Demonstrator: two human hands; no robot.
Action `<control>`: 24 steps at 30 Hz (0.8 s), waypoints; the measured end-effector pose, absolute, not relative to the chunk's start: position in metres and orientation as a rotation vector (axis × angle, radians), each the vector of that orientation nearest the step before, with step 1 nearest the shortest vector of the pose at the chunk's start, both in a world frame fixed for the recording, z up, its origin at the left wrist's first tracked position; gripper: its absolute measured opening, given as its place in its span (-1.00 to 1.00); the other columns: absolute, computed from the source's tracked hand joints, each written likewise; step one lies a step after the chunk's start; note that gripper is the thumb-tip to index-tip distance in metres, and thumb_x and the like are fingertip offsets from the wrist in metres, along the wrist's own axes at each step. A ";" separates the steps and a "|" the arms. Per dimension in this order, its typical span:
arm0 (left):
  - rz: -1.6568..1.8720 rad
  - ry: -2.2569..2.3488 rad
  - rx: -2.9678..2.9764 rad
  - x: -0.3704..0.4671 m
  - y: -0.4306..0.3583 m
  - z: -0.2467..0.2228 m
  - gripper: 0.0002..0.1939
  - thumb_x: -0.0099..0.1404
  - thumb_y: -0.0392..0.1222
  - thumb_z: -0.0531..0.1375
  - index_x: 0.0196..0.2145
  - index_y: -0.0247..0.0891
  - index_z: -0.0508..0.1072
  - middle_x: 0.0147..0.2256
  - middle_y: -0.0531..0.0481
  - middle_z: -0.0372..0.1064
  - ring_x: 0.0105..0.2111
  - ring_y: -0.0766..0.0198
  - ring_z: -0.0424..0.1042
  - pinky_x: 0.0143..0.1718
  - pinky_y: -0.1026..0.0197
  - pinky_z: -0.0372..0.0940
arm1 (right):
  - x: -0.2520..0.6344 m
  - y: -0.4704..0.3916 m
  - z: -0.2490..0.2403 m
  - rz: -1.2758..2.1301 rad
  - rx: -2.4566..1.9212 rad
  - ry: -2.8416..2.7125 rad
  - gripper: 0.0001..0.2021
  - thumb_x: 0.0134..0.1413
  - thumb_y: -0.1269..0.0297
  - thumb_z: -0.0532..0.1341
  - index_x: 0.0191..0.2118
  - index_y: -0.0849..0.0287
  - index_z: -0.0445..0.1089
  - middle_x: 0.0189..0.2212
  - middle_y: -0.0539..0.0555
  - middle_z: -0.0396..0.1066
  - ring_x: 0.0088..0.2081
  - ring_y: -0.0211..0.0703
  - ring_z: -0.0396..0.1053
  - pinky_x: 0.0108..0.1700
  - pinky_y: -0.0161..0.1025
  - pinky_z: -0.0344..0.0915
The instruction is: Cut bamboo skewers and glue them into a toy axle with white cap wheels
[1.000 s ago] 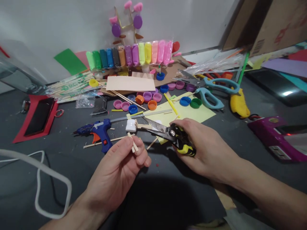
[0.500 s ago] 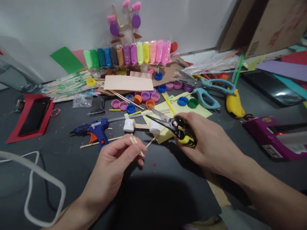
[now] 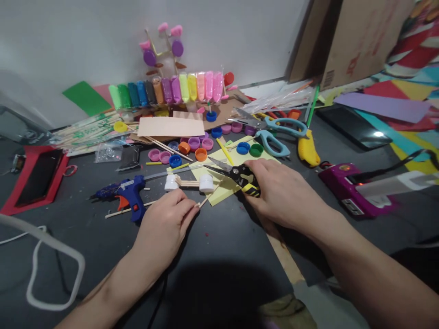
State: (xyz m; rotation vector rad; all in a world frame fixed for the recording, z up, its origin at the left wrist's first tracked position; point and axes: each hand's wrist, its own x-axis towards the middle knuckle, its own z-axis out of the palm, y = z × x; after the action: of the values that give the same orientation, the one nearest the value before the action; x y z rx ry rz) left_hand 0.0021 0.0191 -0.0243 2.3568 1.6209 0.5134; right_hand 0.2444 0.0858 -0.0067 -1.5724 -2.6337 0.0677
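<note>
Right hand (image 3: 279,194): clamped on snips (image 3: 236,173), handles (image 3: 251,189) mostly hidden. Left hand (image 3: 168,217), left of snips, at 1 stick (image 3: 206,198): fingers partly hidden, grip indeterminable.

Just right of a blue glue gun (image 3: 133,188), the underside of the left hand (image 3: 168,214) is hidden; farther right, black-and-yellow snips (image 3: 237,173) are partly covered by the right hand (image 3: 279,192) and a cardboard box (image 3: 365,45) is cropped above.

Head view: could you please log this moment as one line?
left hand: by thin stick | right hand: holds snips | blades: parted
</note>
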 end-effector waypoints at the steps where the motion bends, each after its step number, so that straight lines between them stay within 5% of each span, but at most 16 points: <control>1: 0.484 1.637 2.398 0.004 0.020 -0.025 -0.73 0.42 -0.25 0.10 -0.38 -0.32 0.55 -0.39 -0.06 0.37 -0.39 0.18 0.38 -0.37 0.17 0.20 | 0.245 0.086 -0.006 0.060 -1.567 -2.628 -0.59 0.02 0.24 0.24 -0.02 0.35 0.35 -0.09 0.37 0.46 -0.04 0.31 0.43 -0.05 0.09 0.37; 8: 0.513 1.681 2.475 0.013 0.020 -0.020 -0.72 0.43 -0.22 0.06 -0.37 -0.30 0.51 -0.30 -0.16 0.45 -0.31 0.10 0.42 -0.36 0.13 0.20 | 0.250 0.086 -0.004 0.054 -1.543 -2.555 -0.49 -0.02 0.26 0.26 0.06 0.40 0.34 -0.03 0.40 0.46 0.00 0.32 0.43 0.01 0.10 0.39; 12: 0.744 1.529 1.812 0.016 0.016 -0.007 -0.79 0.46 -0.14 0.03 -0.24 -0.21 0.42 -0.29 -0.05 0.46 -0.32 0.21 0.44 -0.27 0.15 0.30 | 0.255 0.089 -0.005 0.077 -1.555 -2.466 -0.42 -0.01 0.25 0.25 0.13 0.44 0.30 0.01 0.41 0.45 0.04 0.32 0.42 0.04 0.10 0.38; 15: 0.849 1.266 1.153 0.019 0.016 -0.001 -0.88 0.44 -0.16 0.02 -0.25 -0.17 0.31 -0.35 0.06 0.38 -0.47 0.32 0.37 -0.45 0.24 0.30 | 0.257 0.091 -0.006 0.083 -1.540 -2.444 -0.40 -0.01 0.26 0.26 0.15 0.45 0.29 0.03 0.41 0.44 0.07 0.31 0.40 0.07 0.09 0.36; 18: 0.889 1.153 0.845 0.021 0.017 0.001 -0.89 0.30 -0.32 0.05 -0.37 -0.17 0.18 -0.45 0.16 0.16 -0.58 0.41 0.16 -0.61 0.36 0.10 | 0.256 0.090 -0.006 0.123 -1.549 -2.454 -0.44 -0.02 0.27 0.26 0.13 0.40 0.30 0.03 0.38 0.44 0.06 0.30 0.41 0.04 0.08 0.37; 21: 0.837 1.259 0.911 0.020 0.020 0.000 -0.80 0.35 -0.15 0.04 -0.43 -0.15 0.09 -0.52 0.20 -0.04 -0.62 0.41 -0.04 -0.65 0.36 -0.10 | 0.254 0.089 -0.005 0.157 -1.563 -2.474 -0.48 0.00 0.27 0.24 0.11 0.37 0.31 0.02 0.38 0.44 0.05 0.30 0.41 0.03 0.08 0.38; 24: 0.617 1.568 1.431 0.020 0.021 -0.002 -0.75 0.39 0.01 0.06 -0.38 -0.16 0.24 -0.52 0.16 0.11 -0.58 0.36 0.12 -0.56 0.30 0.05 | 0.254 0.088 -0.004 0.158 -1.562 -2.480 -0.48 0.00 0.28 0.23 0.11 0.39 0.30 0.02 0.39 0.44 0.04 0.29 0.41 0.03 0.08 0.37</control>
State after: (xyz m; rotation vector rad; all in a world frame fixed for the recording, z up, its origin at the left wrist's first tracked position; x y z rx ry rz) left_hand 0.0204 0.0213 -0.0020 1.4310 1.5675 0.6174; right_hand 0.2538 0.0884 -0.0043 -1.5623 -2.4801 0.1583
